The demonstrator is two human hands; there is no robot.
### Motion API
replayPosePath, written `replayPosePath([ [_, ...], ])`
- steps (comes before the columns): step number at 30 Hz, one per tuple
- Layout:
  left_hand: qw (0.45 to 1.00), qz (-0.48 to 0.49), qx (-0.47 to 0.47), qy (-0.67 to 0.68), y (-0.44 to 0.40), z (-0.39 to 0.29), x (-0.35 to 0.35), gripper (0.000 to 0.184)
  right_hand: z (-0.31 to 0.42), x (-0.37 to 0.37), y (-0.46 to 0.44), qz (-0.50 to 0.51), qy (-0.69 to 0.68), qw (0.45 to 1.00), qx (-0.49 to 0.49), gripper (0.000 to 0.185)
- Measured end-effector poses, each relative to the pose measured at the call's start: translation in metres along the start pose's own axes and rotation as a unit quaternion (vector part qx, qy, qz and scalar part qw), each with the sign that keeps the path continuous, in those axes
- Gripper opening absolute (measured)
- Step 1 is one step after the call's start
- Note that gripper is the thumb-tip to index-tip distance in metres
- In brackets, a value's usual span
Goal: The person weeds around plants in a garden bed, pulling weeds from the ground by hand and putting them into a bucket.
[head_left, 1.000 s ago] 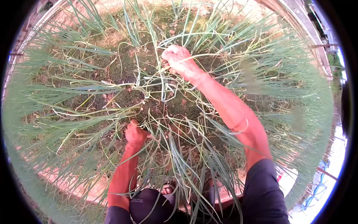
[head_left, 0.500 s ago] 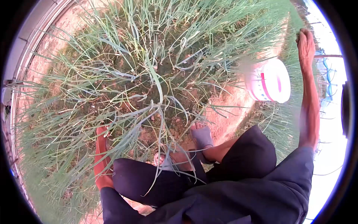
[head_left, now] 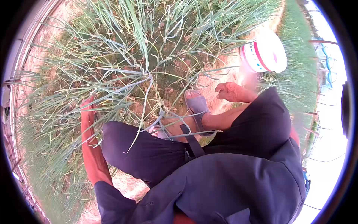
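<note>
Long green onion-like plants point(head_left: 112, 71) spread over dark soil in front of me. My left hand point(head_left: 88, 102) is low among the leaves at the left, its fingers mostly hidden by them. Beside my right knee, over the sandy path, is my right hand point(head_left: 232, 92), with its fingers loosely curled and apart and nothing visible in them. The white bucket point(head_left: 257, 56) with a red band lies just beyond that hand, not touching it.
My sandalled foot point(head_left: 195, 102) rests on the soil between the plants and the path point(head_left: 214, 84). A pale wall edge point(head_left: 28, 48) runs along the left. Wires and blue netting point(head_left: 328, 63) are at the far right.
The view has turned toward the right, bringing the bucket into sight. My right hand left the plants, swung out to the far right, and came back down near my knee. My left hand stays among the leaves.
</note>
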State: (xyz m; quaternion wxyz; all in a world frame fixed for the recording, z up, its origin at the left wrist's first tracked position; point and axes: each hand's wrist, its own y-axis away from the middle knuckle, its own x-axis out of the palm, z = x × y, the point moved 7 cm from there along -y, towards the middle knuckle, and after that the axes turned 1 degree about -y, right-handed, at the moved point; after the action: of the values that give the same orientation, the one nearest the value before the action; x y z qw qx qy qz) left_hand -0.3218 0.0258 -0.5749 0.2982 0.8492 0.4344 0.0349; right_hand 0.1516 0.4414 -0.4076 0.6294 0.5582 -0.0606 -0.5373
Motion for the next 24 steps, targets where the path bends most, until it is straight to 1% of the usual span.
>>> replayPosePath([
  [1,0.997,-0.028,-0.017,0.073,0.009,-0.012,-0.001,0.031,0.024,0.015,0.009,0.063,-0.114,0.991,-0.033,0.041],
  [2,0.987,-0.061,-0.031,0.148,0.022,-0.024,-0.001,0.03,0.048,0.016,0.021,0.125,-0.221,0.965,-0.067,0.043],
  [3,0.991,-0.021,-0.015,0.134,0.039,-0.045,0.003,0.028,0.06,0.007,0.035,0.178,-0.208,0.961,-0.035,0.047],
  [4,0.992,-0.061,-0.005,0.111,0.052,-0.056,-0.004,0.028,0.063,-0.005,0.039,0.16,-0.159,0.973,-0.04,0.045],
  [6,0.985,-0.084,0.007,0.153,0.068,-0.059,-0.019,0.025,0.06,-0.025,0.036,0.112,-0.073,0.99,-0.052,0.042],
  [8,0.973,-0.051,0.034,0.221,0.096,-0.072,-0.021,0.03,0.05,-0.04,0.024,0.113,-0.066,0.991,-0.007,0.041],
  [9,0.972,-0.025,0.041,0.228,0.118,-0.089,-0.012,0.034,0.04,-0.053,0.02,0.112,-0.06,0.992,0.019,0.041],
  [10,0.971,0.002,0.044,0.234,0.142,-0.1,-0.003,0.038,0.012,-0.059,0.008,0.033,0.017,0.999,0.016,0.039],
  [12,0.96,0.05,0.039,0.272,0.174,-0.093,0.009,0.041,0.004,-0.074,0.022,-0.015,-0.126,0.983,0.136,0.039],
  [13,0.97,0.059,0.031,0.233,0.19,-0.101,0.023,0.041,-0.036,-0.067,0.017,-0.04,-0.218,0.968,0.118,0.045],
  [14,0.978,0.066,0.027,0.196,0.203,-0.11,0.037,0.041,-0.077,-0.062,0.016,-0.074,-0.296,0.946,0.113,0.048],
  [15,0.986,0.023,0.01,0.167,0.207,-0.093,0.035,0.041,-0.127,-0.061,0.024,-0.14,-0.376,0.909,0.115,0.051],
  [16,0.99,-0.021,-0.006,0.138,0.208,-0.072,0.027,0.041,-0.189,-0.066,0.038,-0.225,-0.446,0.86,0.104,0.054],
  [17,0.989,-0.016,-0.031,0.144,0.209,-0.053,0.014,0.04,-0.252,-0.07,0.054,-0.305,-0.502,0.805,0.08,0.058],
  [18,0.987,-0.011,-0.057,0.148,0.208,-0.041,0.008,0.039,-0.312,-0.07,0.072,-0.367,-0.525,0.766,0.049,0.061],
  [19,0.981,-0.001,-0.059,0.185,0.212,-0.057,0.019,0.038,-0.291,-0.084,0.096,-0.415,-0.645,0.627,0.136,0.068],
  [20,0.974,0.009,-0.062,0.22,0.218,-0.08,0.033,0.037,-0.256,-0.098,0.124,-0.488,-0.728,0.441,0.195,0.076],
  [21,0.975,-0.04,-0.045,0.214,0.22,-0.094,0.043,0.038,-0.275,-0.104,0.131,-0.493,-0.721,0.443,0.204,0.083],
  [22,0.985,0.063,-0.03,0.159,0.218,-0.113,0.053,0.04,-0.294,-0.113,0.129,-0.453,-0.749,0.452,0.174,0.079],
  [24,0.99,0.072,-0.033,0.113,0.213,-0.136,0.064,0.04,-0.319,-0.126,0.12,-0.404,-0.766,0.472,0.165,0.064],
])
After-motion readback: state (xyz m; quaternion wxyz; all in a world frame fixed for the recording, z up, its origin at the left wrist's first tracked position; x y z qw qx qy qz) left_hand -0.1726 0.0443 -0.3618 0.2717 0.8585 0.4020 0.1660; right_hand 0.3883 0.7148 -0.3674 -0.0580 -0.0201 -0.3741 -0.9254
